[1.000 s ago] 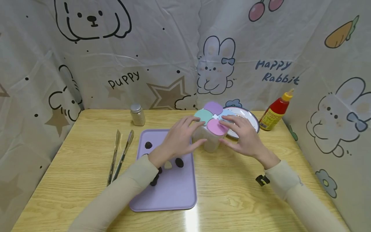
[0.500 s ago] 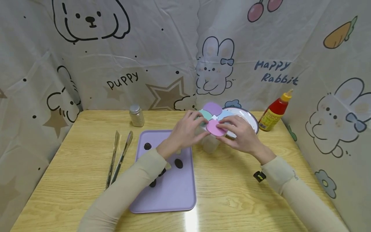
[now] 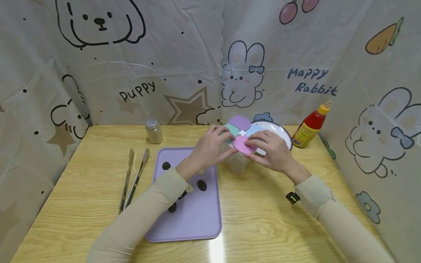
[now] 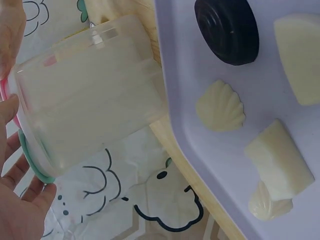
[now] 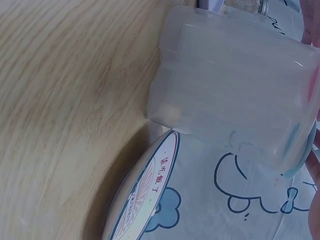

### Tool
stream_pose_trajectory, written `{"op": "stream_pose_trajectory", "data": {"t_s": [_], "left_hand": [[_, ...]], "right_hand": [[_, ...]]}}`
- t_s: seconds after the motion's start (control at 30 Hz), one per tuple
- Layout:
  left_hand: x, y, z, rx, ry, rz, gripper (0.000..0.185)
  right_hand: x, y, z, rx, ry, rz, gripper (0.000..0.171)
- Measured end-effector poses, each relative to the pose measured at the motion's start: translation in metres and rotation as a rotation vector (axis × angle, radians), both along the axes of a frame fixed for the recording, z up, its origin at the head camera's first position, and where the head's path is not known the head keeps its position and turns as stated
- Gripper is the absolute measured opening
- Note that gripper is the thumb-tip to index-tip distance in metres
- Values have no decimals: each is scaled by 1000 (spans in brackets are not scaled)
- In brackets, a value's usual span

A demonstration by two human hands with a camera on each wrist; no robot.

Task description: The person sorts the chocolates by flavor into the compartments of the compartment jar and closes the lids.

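Observation:
A translucent plastic canister (image 3: 238,165) stands on the table, topped by a lid (image 3: 240,123) with purple, green, blue and pink petal-shaped panels. My left hand (image 3: 209,147) holds the lid's left side, its fingers curled over the green panel and its thumb near the pink one. Opposite it, my right hand (image 3: 272,152) grips the lid's right side, fingertips on the pink and blue panels. In the left wrist view the canister body (image 4: 95,95) looks cloudy and smooth. The right wrist view shows its corner close to the plate (image 5: 167,172).
Left of the canister lies a purple tray (image 3: 197,224) with dark oval and pale shell-shaped pieces. Two slim metal utensils (image 3: 136,179) lie farther left, below a small silver-capped jar (image 3: 154,131). A red sauce bottle (image 3: 310,127) stands at the back right. A small black object (image 3: 292,197) lies near the right sleeve.
Both hands have come in from hovering beside the lid to holding its edges, the left hand moving right. Over the last half second they barely move.

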State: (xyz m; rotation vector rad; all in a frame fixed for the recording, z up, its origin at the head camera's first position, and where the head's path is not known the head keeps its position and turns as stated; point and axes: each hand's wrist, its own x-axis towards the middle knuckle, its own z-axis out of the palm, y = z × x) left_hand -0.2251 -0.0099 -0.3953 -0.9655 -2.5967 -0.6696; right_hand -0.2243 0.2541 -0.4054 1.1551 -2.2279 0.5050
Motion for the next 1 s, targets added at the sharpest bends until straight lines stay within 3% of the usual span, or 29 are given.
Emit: {"op": "stream_pose_trajectory", "data": {"t_s": [0.53,0.7,0.83,1.0], "left_hand": [[0,-2,-1,32,-4,-12,38],[-2,-2,-3,48,-8,-14,39],[-3,-3,-4,58,2,-15,39],[-3,-4,-4,69,2,-21,38]], "right_hand": [[-5,1,7,-132,-26,30,55],[-5,6,10,-216,-113,50,25],[-8,5,14,-290,-192,42,30],[-12,2,20,-364,-315,-16,21]]}}
